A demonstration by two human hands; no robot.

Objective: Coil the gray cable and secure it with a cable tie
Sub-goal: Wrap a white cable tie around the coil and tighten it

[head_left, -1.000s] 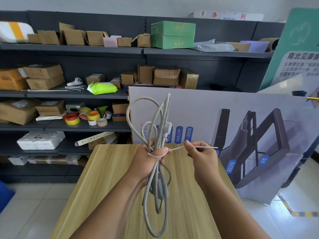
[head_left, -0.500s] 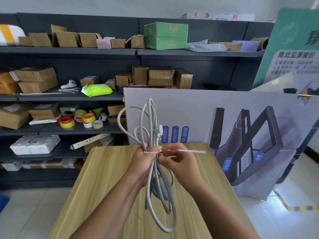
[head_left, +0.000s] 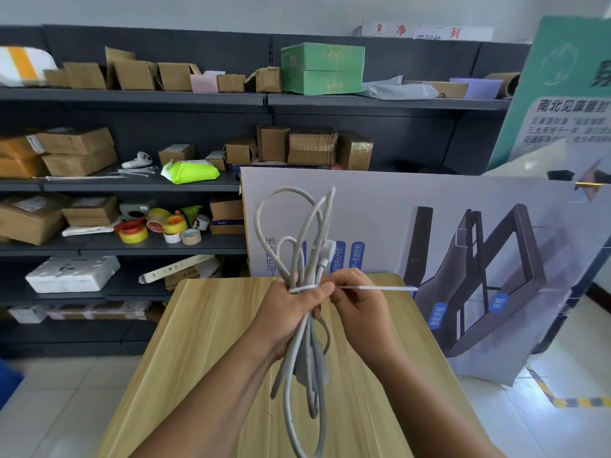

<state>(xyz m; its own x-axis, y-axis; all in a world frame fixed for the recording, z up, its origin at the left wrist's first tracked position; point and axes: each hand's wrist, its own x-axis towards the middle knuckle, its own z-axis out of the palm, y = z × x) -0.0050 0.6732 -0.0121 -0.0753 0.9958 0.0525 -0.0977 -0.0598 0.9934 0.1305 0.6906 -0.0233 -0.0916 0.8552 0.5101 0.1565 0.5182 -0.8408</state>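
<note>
left hand (head_left: pixel 287 317) is gripping the bundled gray cable (head_left: pixel 305 233) above the wooden table (head_left: pixel 205 342) | right hand (head_left: pixel 358 304) is pinching the white cable tie (head_left: pixel 305 288) looped round it | step: cinching | next: likely pulling the tail rightward until snug

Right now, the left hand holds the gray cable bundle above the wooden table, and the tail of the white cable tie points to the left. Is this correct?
Not quite. In the head view the left hand holds the gray cable above the wooden table, but the white cable tie tail points right, past the right hand.
</note>
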